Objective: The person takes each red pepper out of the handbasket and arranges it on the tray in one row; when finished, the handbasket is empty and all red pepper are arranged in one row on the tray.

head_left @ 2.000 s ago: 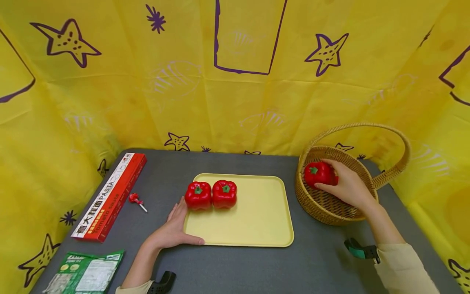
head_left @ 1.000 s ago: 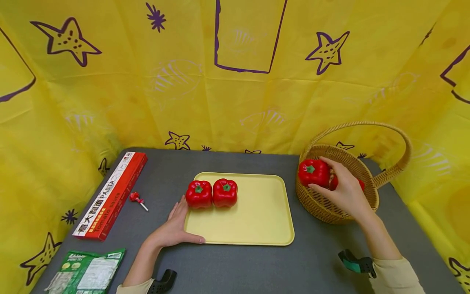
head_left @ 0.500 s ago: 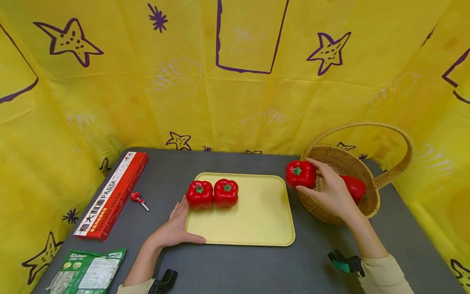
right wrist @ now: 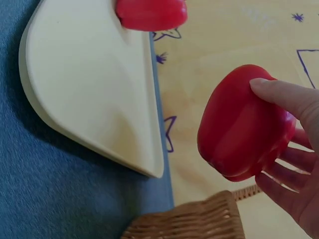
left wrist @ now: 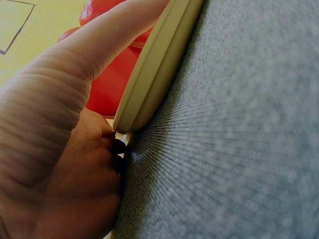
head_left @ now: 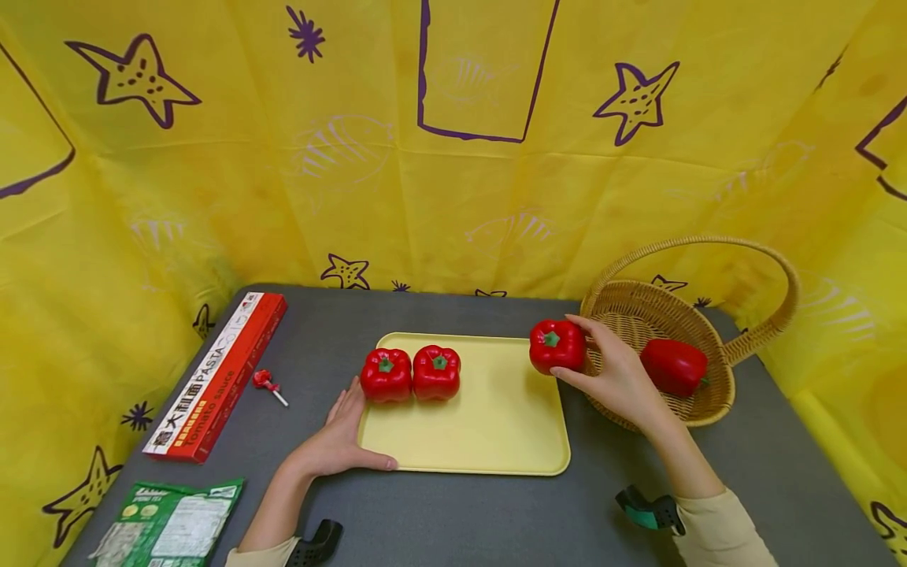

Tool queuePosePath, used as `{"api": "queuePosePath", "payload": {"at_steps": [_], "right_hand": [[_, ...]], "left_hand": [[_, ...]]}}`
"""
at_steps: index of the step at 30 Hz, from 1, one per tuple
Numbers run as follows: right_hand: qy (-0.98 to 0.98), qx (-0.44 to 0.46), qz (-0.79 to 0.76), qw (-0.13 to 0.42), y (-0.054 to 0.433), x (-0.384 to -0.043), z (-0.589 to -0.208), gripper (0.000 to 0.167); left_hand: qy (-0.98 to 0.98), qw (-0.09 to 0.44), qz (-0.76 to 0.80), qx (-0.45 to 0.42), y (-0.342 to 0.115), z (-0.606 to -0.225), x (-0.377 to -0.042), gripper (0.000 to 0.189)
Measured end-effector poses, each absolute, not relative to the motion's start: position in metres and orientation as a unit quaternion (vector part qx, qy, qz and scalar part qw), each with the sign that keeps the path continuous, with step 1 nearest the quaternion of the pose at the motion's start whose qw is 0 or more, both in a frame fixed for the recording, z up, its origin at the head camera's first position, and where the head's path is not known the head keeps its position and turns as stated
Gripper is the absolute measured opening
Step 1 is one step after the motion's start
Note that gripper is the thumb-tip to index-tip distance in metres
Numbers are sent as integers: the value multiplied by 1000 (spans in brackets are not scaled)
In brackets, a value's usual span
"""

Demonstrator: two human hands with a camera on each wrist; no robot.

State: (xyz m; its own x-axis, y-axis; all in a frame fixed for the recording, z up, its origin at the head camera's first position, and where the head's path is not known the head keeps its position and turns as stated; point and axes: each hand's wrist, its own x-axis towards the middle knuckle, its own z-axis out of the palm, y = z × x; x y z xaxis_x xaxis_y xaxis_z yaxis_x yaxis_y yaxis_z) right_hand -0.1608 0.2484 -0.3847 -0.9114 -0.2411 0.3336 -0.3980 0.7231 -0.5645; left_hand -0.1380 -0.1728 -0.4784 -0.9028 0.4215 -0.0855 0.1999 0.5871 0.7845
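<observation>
My right hand [head_left: 615, 376] holds a red bell pepper [head_left: 556, 346] with a green stem between thumb and fingers, above the right edge of the yellow tray [head_left: 496, 425]. In the right wrist view this bell pepper [right wrist: 239, 119] hangs clear of the tray, thumb on one side and fingers on the other. Two more red bell peppers, a left one [head_left: 386, 376] and a right one [head_left: 435, 372], stand side by side at the tray's left. My left hand [head_left: 331, 442] rests at the tray's near left corner, straight thumb [left wrist: 109, 40] along the front rim and fingers by the left edge.
A wicker basket [head_left: 616, 303] with a tall handle stands at the right, holding one red pepper [head_left: 675, 367] on its side. At the left lie a red pasta box [head_left: 220, 378], a lollipop [head_left: 264, 379] and a green packet [head_left: 170, 524]. Yellow cloth [head_left: 453, 197] hangs behind.
My right hand has lifted the bell pepper out of the basket and carried it left to the tray's right edge. The pepper left in the basket has come into view. My left hand stays put.
</observation>
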Motion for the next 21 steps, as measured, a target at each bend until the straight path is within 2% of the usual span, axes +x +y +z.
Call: {"api": "queuePosePath", "payload": {"at_steps": [9,21], "right_hand": [[-915,186,340,109,234,-163,-395,79],[-896,172,405,55,217,-166,-414,77]], "left_hand": [[881,131,418,178,-173,-479,-138,132],[881,131,419,178,-174,-478,-137,132]]}}
